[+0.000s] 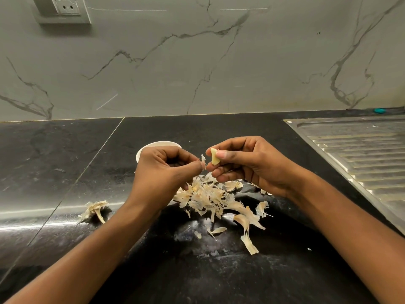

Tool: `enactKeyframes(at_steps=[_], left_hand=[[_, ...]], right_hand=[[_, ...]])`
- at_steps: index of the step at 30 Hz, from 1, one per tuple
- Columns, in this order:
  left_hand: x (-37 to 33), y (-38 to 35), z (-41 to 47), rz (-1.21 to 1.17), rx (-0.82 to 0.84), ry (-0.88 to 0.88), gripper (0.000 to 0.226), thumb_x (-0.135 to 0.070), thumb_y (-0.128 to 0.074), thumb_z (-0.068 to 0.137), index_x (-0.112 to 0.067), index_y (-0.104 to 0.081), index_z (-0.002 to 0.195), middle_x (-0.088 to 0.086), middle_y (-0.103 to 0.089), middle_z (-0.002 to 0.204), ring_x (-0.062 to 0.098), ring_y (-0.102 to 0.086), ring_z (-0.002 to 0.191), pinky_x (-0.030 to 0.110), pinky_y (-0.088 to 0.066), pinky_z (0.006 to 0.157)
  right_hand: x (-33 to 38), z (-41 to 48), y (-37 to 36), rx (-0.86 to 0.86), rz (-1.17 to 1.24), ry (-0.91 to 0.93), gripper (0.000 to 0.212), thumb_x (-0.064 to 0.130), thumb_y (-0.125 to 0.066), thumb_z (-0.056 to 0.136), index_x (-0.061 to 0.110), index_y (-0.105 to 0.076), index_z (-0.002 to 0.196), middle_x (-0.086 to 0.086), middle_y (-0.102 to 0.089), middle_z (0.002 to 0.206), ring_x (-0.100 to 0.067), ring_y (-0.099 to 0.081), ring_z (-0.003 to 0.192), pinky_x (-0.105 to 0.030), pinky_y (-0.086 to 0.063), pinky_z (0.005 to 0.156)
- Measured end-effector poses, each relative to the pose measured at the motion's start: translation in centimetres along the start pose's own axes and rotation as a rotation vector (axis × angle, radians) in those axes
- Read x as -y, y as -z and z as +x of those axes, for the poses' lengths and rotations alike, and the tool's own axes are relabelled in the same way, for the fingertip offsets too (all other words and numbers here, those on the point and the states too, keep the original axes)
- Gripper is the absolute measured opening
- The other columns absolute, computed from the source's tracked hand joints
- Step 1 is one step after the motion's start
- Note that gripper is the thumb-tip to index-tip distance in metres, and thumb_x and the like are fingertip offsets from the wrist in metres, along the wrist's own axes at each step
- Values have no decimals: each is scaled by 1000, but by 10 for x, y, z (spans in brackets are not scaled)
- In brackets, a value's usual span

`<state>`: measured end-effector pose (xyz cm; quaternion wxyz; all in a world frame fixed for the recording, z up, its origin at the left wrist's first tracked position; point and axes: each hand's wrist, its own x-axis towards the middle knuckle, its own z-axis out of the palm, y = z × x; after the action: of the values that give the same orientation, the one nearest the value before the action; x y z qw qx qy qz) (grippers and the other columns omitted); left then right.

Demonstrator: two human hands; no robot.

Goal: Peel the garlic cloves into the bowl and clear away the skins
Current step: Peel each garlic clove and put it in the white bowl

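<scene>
My right hand (pixel 247 165) pinches a pale peeled garlic clove (pixel 214 157) between thumb and fingers, above the black counter. My left hand (pixel 166 170) grips a thin strip of skin (pixel 203 161) just left of the clove. The white bowl (pixel 153 148) stands behind my left hand, mostly hidden by it; its inside cannot be seen. A pile of papery skins (pixel 210 198) lies on the counter under both hands, with more strips (pixel 247 227) trailing to the front right.
A separate clump of skins (pixel 95 210) lies to the left on the counter. A steel sink drainboard (pixel 361 150) fills the right side. A marble wall with a socket (pixel 65 7) rises behind. A small teal object (pixel 379 110) sits by the wall.
</scene>
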<state>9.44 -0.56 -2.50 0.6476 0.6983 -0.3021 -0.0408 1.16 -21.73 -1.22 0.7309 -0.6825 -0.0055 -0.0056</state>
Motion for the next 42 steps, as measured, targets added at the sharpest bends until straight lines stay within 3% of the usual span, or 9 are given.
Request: enactKeyframes(at_steps=[5,12,18,22,26,35,42], left_hand=[[3,1,2,-11,18,-9,20,12,-75,84,-7,-81,85,11,-70,67,16,-58,51,26,-52,52],[4,-1,1,-29,24,23,26,6,-63,92,-7,-83,81,7,-67,62,18,-56,54,29,-48,50],[7,-2,1,-16,19,8,17,-6,-77,91,-8,-81,75,10,-68,64,19,-56,53,27,-47,49],[6,-1,1,-9,52,-1,2,-5,-82,86,-7,-82,87,5,-74,69,17,-60,56,25,-52,51],[7,0,1,-7,54,-28,13,-8,-85,84,-10,-81,96,7,-78,81,27,-66,62,32,-59,56],[8,-1,1,-53,48,-56,22,-13,-84,83,-8,-80,104,10,-77,86,22,-70,65,26,-59,58],[9,-2,2,-59,58,-33,13,-9,-81,88,-5,-80,100,7,-78,82,21,-72,68,26,-60,59]], right_hand=[[-1,0,2,19,-18,-1,32,6,-69,94,1,-71,126,-26,-76,116,-27,-78,94,-32,-66,82],[0,-2,1,24,-75,-10,42,2,-72,89,5,-66,130,-25,-77,113,-27,-79,91,-32,-66,79],[0,-1,1,28,-82,-1,40,3,-71,90,5,-65,130,-25,-77,112,-27,-78,91,-33,-66,80],[-2,0,3,33,-92,22,36,-2,-66,97,6,-70,132,-24,-76,113,-28,-77,94,-34,-66,83],[-2,-1,3,41,-104,29,40,-4,-69,93,6,-71,132,-24,-76,118,-27,-77,98,-32,-64,85],[-4,1,2,15,-111,16,32,20,-67,97,-2,-76,119,-20,-77,108,-23,-75,89,-28,-64,79],[-6,0,1,8,-157,50,25,7,-73,93,2,-77,116,-21,-79,106,-23,-77,89,-28,-63,79]])
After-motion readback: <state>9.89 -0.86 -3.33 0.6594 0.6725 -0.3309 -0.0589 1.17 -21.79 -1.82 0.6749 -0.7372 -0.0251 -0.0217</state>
